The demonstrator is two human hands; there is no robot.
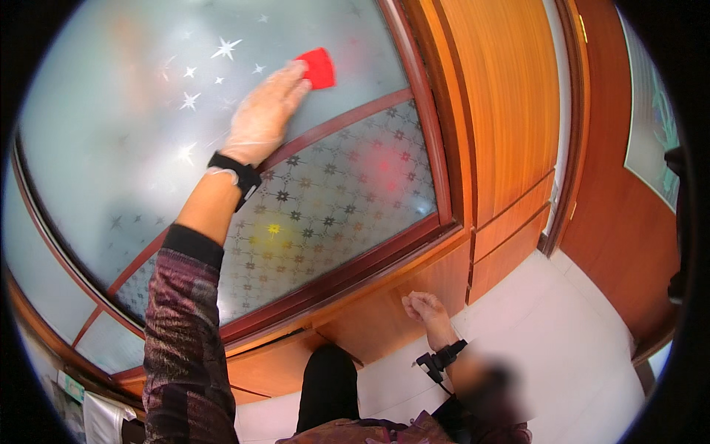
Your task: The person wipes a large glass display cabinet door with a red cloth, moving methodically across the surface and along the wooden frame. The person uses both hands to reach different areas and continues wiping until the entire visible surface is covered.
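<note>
My left hand point(269, 111), in a thin clear glove, holds a red cloth point(320, 69) flat against a frosted glass panel point(166, 133). Most of the cloth under my fingers is hidden. White star shapes decorate the glass to the left of that hand. Below my left wrist runs a dark red crossbar point(346, 117), with a star-patterned lower pane point(333, 188) beneath it. My right hand point(426, 311) hangs low in front of the wooden base panel point(383, 316), its fingers curled in and no object visible in them.
Dark red framing point(438, 161) borders the glass, beside an orange-brown wooden panel point(505, 111). A reddish wooden door point(604, 183) with a glass inset stands at the right. Pale floor tiles point(532, 333) lie below. My knee point(330, 383) is close to the base. A silvery item point(105, 419) sits at lower left.
</note>
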